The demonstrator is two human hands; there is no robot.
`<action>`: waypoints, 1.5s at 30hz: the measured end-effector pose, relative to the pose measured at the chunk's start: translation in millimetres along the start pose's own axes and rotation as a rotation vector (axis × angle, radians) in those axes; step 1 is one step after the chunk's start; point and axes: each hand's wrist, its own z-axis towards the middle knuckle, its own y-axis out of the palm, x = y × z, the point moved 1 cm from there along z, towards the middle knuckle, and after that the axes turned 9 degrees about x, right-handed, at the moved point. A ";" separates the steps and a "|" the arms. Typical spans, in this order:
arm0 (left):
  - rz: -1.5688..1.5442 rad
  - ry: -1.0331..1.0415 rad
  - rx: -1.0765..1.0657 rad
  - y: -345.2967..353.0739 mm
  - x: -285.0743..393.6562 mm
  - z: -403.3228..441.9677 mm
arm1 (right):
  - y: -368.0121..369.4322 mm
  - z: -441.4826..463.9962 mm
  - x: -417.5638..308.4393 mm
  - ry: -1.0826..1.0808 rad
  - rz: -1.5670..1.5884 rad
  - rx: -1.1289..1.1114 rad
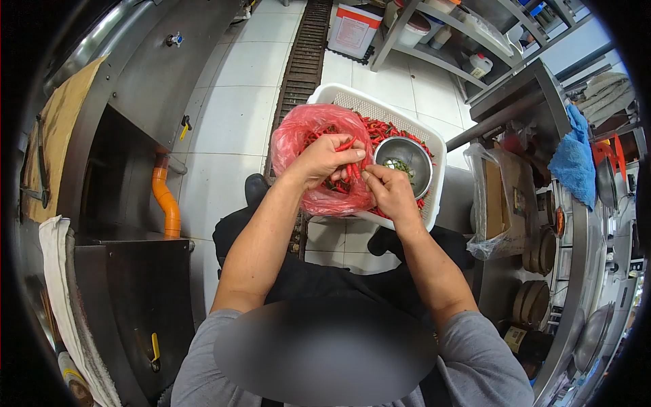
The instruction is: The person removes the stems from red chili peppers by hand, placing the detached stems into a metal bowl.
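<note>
Bare left hand (324, 161) curls around several slender red chili peppers (352, 167) over an open, crinkled red plastic bag of chilies (290, 140). Beside it, the right hand (392, 193) pinches at them. A round metal bowl (422, 161) sits among chilies in the white plastic basket (437, 178).
</note>
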 end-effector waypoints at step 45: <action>1.623 0.389 0.220 -9.6 67.7 146.5 | -111.9 3.6 86.6 -0.114 0.091 0.574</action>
